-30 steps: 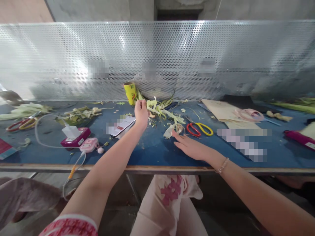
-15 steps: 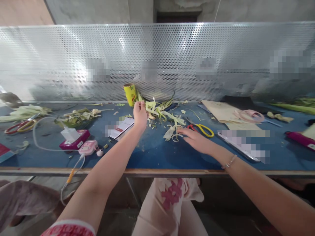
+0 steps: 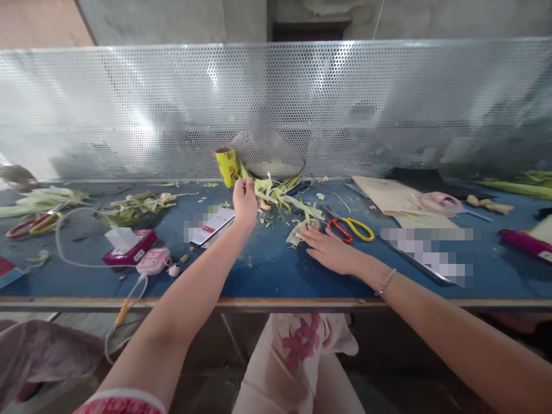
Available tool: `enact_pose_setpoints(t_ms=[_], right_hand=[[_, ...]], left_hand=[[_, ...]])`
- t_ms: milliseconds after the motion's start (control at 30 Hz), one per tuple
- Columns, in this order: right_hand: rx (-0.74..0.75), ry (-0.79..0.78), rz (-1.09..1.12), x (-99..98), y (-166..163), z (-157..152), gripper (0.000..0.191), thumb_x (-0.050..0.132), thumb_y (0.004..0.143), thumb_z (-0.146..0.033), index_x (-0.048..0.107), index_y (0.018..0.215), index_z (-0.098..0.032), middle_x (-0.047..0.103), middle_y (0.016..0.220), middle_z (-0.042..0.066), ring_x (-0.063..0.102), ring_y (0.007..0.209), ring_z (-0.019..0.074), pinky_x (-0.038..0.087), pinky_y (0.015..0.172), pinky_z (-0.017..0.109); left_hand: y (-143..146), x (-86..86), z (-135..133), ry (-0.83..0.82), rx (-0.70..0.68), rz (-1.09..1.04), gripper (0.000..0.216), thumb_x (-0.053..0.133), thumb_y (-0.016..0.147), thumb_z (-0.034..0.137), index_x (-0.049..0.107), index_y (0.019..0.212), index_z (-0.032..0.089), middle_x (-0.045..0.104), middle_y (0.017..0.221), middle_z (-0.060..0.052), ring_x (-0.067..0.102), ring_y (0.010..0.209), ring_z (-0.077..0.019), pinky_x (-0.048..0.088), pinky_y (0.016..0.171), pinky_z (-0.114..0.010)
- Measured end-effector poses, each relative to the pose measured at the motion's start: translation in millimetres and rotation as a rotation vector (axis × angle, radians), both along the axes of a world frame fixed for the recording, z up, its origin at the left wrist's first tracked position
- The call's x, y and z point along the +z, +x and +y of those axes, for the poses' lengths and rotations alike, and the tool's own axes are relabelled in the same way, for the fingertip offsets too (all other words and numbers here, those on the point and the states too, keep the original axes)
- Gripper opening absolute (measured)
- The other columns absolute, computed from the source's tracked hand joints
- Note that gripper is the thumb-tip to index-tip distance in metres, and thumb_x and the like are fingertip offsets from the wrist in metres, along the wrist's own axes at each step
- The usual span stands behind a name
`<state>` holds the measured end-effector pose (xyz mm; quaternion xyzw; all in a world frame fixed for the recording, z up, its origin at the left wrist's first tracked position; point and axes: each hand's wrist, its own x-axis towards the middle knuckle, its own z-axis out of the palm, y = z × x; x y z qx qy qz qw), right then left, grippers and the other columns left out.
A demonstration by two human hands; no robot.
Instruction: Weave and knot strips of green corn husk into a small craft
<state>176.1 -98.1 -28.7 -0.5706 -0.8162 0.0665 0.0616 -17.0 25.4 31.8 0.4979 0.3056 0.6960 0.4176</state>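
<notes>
My left hand [image 3: 245, 204] is raised over the middle of the table, its fingers closed at the end of a bundle of pale green corn husk strips [image 3: 280, 198]. The strips trail off to the right. My right hand [image 3: 330, 250] lies palm down with fingers stretched out, over a pale, curled piece of husk [image 3: 295, 234] at the bundle's right end. Just behind the right hand rest scissors with red and yellow handles [image 3: 360, 228]. A phone [image 3: 213, 225] lies beside my left wrist. What sits under my right palm is hidden.
A yellow can-shaped roll [image 3: 226, 168] stands by the perforated metal screen [image 3: 194, 86]. To the left are a purple power strip [image 3: 144, 244], a pink case [image 3: 153, 261], a cable, husk piles [image 3: 138, 207] and other scissors [image 3: 37, 223]. Brown paper [image 3: 383, 195] lies on the right.
My right hand has moved slightly left and flattened over the curled husk piece, uncovering more of the scissors' red handle. My left hand has stayed almost still.
</notes>
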Motion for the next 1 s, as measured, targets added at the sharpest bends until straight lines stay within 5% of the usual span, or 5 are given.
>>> enact_pose_setpoints(t_ms=[633,833,1000], right_hand=[[-0.040,-0.014,0.064,-1.4,-4.9,13.7,0.054,0.029,0.091,-0.037,0.043,0.141,-0.021,0.033,0.151,0.006,0.021,0.143,0.0271,0.012,0.115,0.058],[-0.131,0.123,0.228,13.2,22.6,28.2,0.055,0.035,0.090,-0.034,0.038,0.143,-0.023,0.037,0.150,0.003,0.032,0.139,0.0226,0.028,0.114,0.044],[-0.097,0.105,0.190,36.5,27.1,43.0,0.045,0.042,0.085,-0.025,0.057,0.128,-0.024,0.051,0.139,0.006,0.047,0.129,0.0273,0.040,0.105,0.043]], left_hand=[[-1.3,4.6,-3.4,-0.012,0.001,-0.018,0.033,0.051,0.087,0.047,0.036,0.073,0.021,0.028,0.052,0.009,0.027,0.036,-0.0023,0.025,0.037,-0.019],[-1.5,4.1,-1.8,-0.020,-0.003,-0.006,0.031,0.050,0.088,0.044,0.036,0.072,0.021,0.026,0.050,0.009,0.027,0.035,-0.0030,0.025,0.038,-0.019],[-1.1,-2.7,0.7,-0.011,-0.014,0.033,0.031,0.050,0.088,0.045,0.038,0.072,0.021,0.029,0.051,0.008,0.028,0.036,-0.0039,0.025,0.038,-0.020]])
